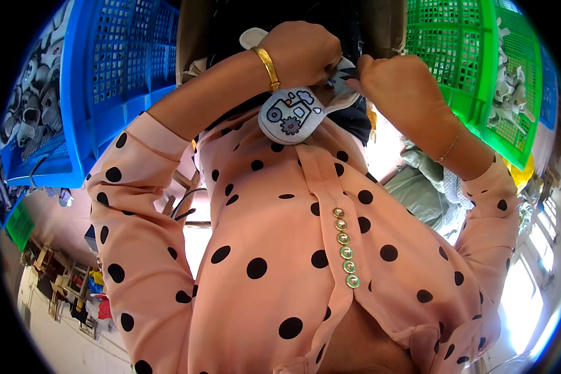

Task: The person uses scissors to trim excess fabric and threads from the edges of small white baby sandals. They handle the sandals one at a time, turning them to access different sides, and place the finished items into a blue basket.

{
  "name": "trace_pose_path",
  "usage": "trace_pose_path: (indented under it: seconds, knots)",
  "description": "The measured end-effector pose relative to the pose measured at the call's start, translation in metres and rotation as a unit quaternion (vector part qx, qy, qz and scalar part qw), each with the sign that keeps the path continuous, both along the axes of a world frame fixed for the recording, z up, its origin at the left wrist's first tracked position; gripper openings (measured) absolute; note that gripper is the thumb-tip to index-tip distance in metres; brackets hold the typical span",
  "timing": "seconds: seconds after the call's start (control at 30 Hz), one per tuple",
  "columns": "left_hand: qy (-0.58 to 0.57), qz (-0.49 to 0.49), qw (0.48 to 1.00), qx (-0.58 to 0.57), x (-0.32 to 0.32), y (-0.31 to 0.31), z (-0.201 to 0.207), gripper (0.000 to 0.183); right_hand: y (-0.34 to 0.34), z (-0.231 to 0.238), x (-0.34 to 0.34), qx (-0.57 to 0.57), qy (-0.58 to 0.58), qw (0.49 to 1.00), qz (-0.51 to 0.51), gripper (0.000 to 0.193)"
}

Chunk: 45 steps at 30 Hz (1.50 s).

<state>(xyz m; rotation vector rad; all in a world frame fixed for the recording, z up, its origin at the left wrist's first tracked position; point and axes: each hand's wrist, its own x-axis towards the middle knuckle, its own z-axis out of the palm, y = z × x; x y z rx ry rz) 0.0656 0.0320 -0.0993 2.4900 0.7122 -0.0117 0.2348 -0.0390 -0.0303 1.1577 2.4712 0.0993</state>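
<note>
A small white and grey fabric piece (293,115), rounded at one end like a shoe upper, hangs in front of my waist. A vehicle with gear-like wheels and a little cloud decorate it. My left hand (302,51), with a gold band at the wrist, is closed with its fingers curled over the upper edge; its fingertips are mostly hidden. From the other side my right hand (396,78) pinches the grey narrow part between thumb and fingers. Behind my left wrist a pale rounded tab (252,38) pokes out; what it belongs to is hidden.
To the left, a blue plastic basket (73,93) stands beside a heap of grey and white fabric pieces (40,103). Green baskets (445,53) stand at the right, with similar pieces (511,100) by them. Clear plastic bagging (421,196) lies below my right forearm. Dark cloth covers my lap.
</note>
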Motion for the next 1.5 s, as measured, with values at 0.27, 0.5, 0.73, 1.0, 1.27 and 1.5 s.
trace_pose_path:
  seconds: [0.27, 0.5, 0.73, 1.0, 1.27, 1.5]
  knots:
    - [0.004, -0.003, 0.999, -0.037, 0.005, 0.003, 0.003, 0.009, 0.007, -0.020, 0.002, -0.026, -0.051, 0.998, 0.005, 0.003]
    - [0.021, -0.005, 0.999, -0.034, 0.012, 0.002, 0.005, 0.013, 0.005, -0.031, 0.001, 0.000, -0.058, 0.998, -0.002, 0.004]
    - [0.019, -0.004, 1.000, -0.023, 0.013, -0.001, 0.008, 0.015, -0.001, -0.043, -0.002, 0.016, -0.125, 0.992, 0.022, 0.005]
    - [-0.027, 0.044, 0.994, -0.092, -0.001, -0.006, 0.007, 0.014, 0.002, -0.039, -0.003, 0.009, -0.122, 0.992, 0.039, 0.010]
    - [-0.249, 0.248, 0.902, -0.249, -0.038, -0.031, -0.002, 0.011, -0.018, -0.018, 0.017, -0.201, 0.278, 0.850, -0.400, 0.055]
    - [-0.167, 0.322, 0.926, 0.106, -0.063, -0.012, 0.013, 0.017, -0.028, -0.021, 0.001, -0.309, 0.535, 0.565, -0.547, 0.026]
